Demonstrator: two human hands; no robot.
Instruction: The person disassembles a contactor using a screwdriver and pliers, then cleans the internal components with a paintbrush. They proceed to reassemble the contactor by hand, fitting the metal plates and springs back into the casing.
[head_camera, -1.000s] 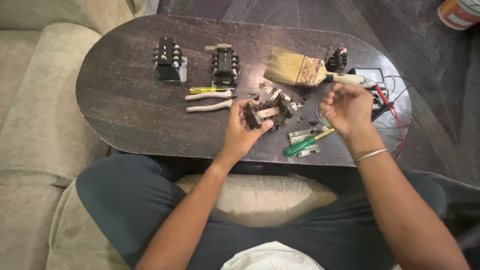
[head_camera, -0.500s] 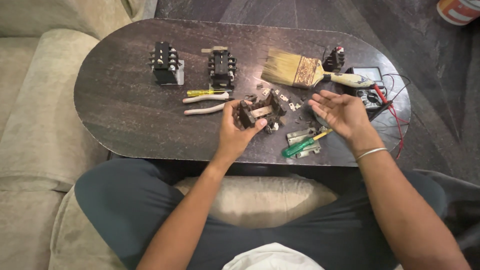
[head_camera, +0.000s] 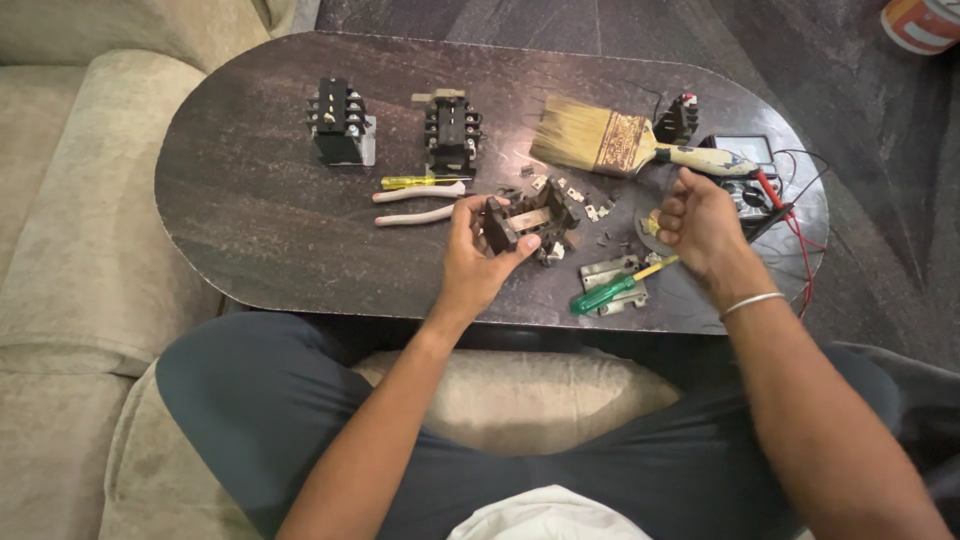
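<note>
My left hand (head_camera: 478, 252) grips a dark, opened electrical contactor housing (head_camera: 528, 222) just above the oval dark table (head_camera: 250, 220). My right hand (head_camera: 697, 218) hovers to its right, fingers curled around a small part that I cannot make out. Several small metal contact pieces (head_camera: 585, 203) lie scattered between the hands. A green-handled screwdriver (head_camera: 615, 287) rests on a metal bracket below my right hand.
Two black contactors (head_camera: 340, 122) (head_camera: 451, 130) stand at the back. A wide paintbrush (head_camera: 625, 145), a yellow screwdriver (head_camera: 420, 182), white-handled pliers (head_camera: 415, 203), and a multimeter (head_camera: 745, 175) with red and black leads lie around. Beige sofa cushions (head_camera: 70, 250) flank the table.
My right hand has drawn back to the right and its fingers have curled in. My left hand has kept the housing and turned it slightly.
</note>
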